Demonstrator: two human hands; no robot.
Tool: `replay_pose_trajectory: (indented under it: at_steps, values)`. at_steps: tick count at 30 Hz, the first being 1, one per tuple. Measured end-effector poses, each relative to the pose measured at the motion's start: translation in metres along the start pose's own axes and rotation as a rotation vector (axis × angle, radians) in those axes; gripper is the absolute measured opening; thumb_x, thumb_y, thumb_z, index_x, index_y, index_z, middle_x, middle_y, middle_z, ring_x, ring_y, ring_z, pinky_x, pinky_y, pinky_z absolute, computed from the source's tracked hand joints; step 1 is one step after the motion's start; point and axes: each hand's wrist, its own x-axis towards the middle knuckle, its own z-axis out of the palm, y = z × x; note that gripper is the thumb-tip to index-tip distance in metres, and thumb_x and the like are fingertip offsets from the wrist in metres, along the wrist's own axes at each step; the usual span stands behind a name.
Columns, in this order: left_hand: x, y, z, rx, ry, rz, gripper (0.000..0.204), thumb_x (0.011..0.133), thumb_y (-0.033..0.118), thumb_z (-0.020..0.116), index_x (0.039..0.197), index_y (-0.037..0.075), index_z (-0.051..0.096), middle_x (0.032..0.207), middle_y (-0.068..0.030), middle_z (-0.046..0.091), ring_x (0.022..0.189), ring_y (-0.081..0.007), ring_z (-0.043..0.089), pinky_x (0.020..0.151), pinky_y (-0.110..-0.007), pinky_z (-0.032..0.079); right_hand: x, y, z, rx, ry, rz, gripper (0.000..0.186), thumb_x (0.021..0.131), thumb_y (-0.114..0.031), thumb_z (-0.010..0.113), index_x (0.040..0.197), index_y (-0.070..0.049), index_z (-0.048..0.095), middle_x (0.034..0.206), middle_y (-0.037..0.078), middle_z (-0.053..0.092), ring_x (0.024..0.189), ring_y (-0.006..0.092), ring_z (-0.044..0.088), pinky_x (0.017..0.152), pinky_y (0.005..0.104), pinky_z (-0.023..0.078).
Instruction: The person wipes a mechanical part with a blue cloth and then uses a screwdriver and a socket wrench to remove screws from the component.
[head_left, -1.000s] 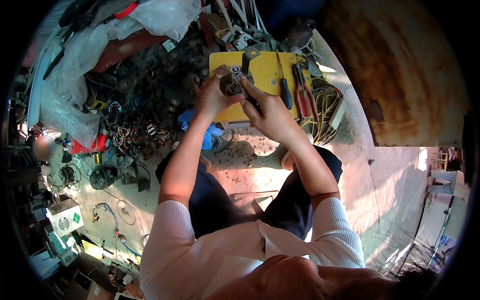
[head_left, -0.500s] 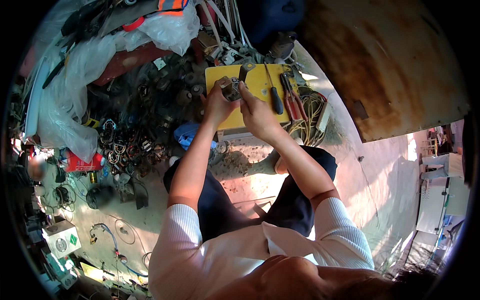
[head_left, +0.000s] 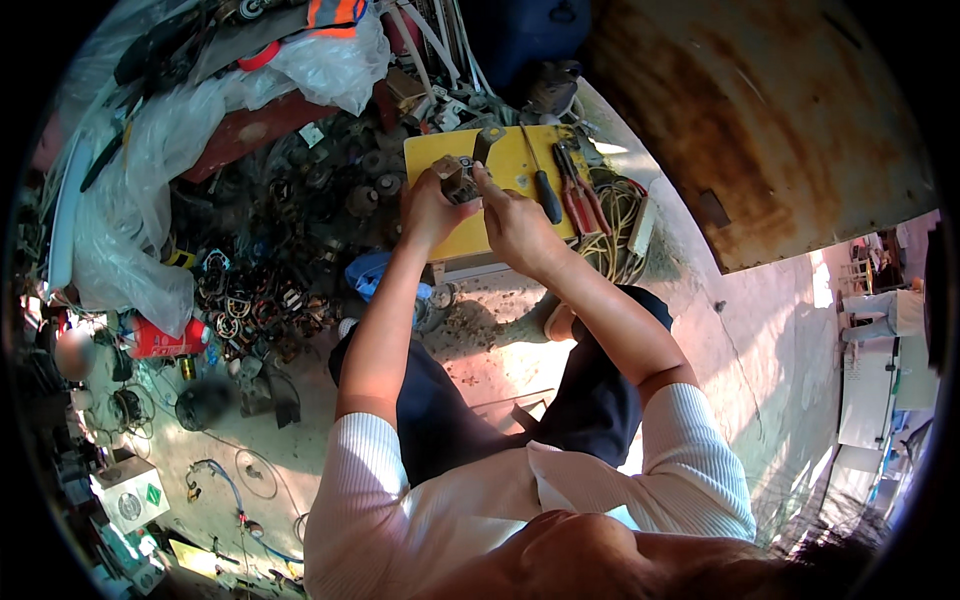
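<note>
Over the yellow worktop (head_left: 425,152), my left hand (head_left: 428,213) is closed around a small brown and grey metal part (head_left: 456,180). My right hand (head_left: 522,232) meets the same part from the right, its index finger laid against it and its other fingers curled. What lies under those curled fingers is hidden. Just beyond the hands stands a dark strip-like metal piece (head_left: 487,143) with a rounded end. To the right on the worktop lie a dark-handled screwdriver (head_left: 547,196) and red-handled pliers (head_left: 582,196).
Coiled yellowish cable (head_left: 622,225) lies right of the worktop. A heap of dark motor-like parts and wires (head_left: 255,290) spreads on the left, with clear plastic sheeting (head_left: 150,220) beyond. A blue cloth or bag (head_left: 370,272) sits near my left forearm. A large rusty panel (head_left: 770,130) rises at the right.
The whole view has shifted slightly. My right index finger now reaches out straighter along the metal part, which stays in my left hand.
</note>
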Motion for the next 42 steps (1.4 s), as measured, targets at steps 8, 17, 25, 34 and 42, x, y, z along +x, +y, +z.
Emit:
replay_pose_trajectory:
  at_steps: [8,17,25,34,42]
  values:
    - [0.007,-0.016,-0.002,-0.058,-0.115,0.103,0.061,0.066,0.028,0.086,0.120,0.012,0.064,0.112,-0.0089,0.071,0.107,-0.0274,0.066,0.092,-0.038,0.049,0.005,0.019,-0.025,-0.050,-0.093,-0.149,0.053,0.093,-0.007,0.054,0.145,-0.007,0.047,0.084,0.025,0.066,0.079,0.0420,0.066,0.074,0.0480,0.052]
    - [0.005,-0.005,-0.003,-0.036,-0.153,0.080,0.051,0.071,0.024,0.083,0.116,0.010,0.066,0.108,-0.0109,0.072,0.103,-0.0281,0.069,0.088,-0.037,0.053,0.013,0.012,-0.044,0.150,-0.185,0.002,0.046,0.098,-0.014,0.051,0.143,-0.007,0.048,0.100,0.028,0.066,0.093,0.0439,0.065,0.082,0.0470,0.051]
    - [-0.004,0.001,0.003,-0.006,0.008,0.091,0.051,0.073,0.024,0.080,0.118,0.010,0.064,0.113,-0.0150,0.070,0.108,-0.0332,0.066,0.089,-0.040,0.053,-0.013,-0.028,-0.003,0.291,-0.077,0.256,0.052,0.102,-0.011,0.043,0.153,-0.006,0.035,0.078,0.018,0.059,0.073,0.0244,0.064,0.071,0.0360,0.053]
    - [0.002,-0.015,0.002,-0.125,-0.032,0.102,0.061,0.069,0.029,0.086,0.123,0.011,0.064,0.112,-0.0098,0.072,0.106,-0.0257,0.068,0.091,-0.036,0.052,-0.001,0.037,-0.034,-0.027,-0.189,-0.115,0.071,0.088,0.004,0.049,0.154,-0.022,0.038,0.085,0.014,0.060,0.074,0.0288,0.060,0.078,0.0401,0.050]
    - [0.008,-0.010,-0.004,-0.120,-0.215,-0.031,0.063,0.068,0.028,0.086,0.125,0.011,0.064,0.115,-0.0094,0.072,0.107,-0.0252,0.068,0.092,-0.035,0.051,0.011,0.025,-0.066,-0.160,-0.246,-0.082,0.061,0.091,-0.002,0.053,0.147,-0.026,0.049,0.100,0.017,0.065,0.091,0.0374,0.064,0.084,0.0443,0.049]
